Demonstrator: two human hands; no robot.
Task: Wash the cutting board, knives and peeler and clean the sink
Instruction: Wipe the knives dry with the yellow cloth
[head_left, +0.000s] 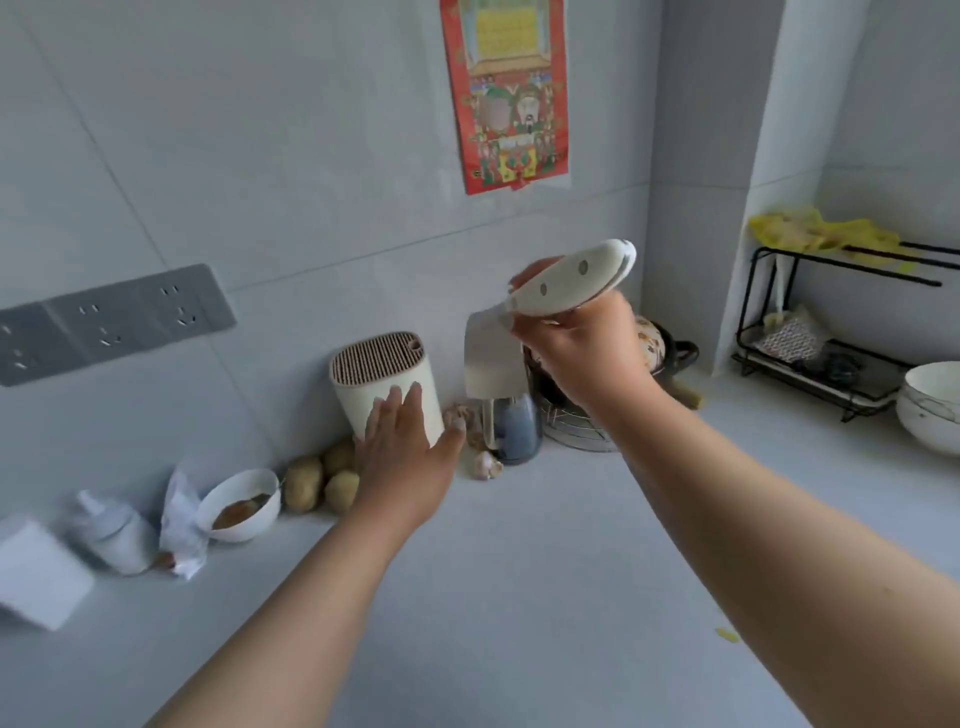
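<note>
At the far left of the counter (519, 597) lie a white box (36, 571), a small white bottle (117, 535), a crumpled bag (182, 525) and a white bowl (241, 506) with something brown in it. Beside the bowl there are some potatoes (317, 480), which touch the foot of the knife holder (384, 387). If the holder slides back or to the side, I think it can push the potatoes against the bowl.

The left hand (410, 457) rests on the front of the holder with the fingers straight and spread, so it steadies the holder but does not grip it. This hand is close under the slotted top, and a blade that misses the slots could come down on the fingers.

To the right, the right hand (576, 348) is curled around the white handle of the cleaver (524, 327), with the blade hanging down. The cleaver is in the air, above and just to the right of the holder, not yet in it. I judge that the cleaver is washed and is to be put away. If the handle is wet it may slip, but I cannot tell from here whether it is wet.

Under the blade stand a dark jar (514, 431) and some garlic (485, 462), so a low swing could hit them. Further right are a black rack (826, 332) and two stacked bowls (930, 405), well apart from the hands. The sink, the cutting board and the peeler are not in view.
</note>
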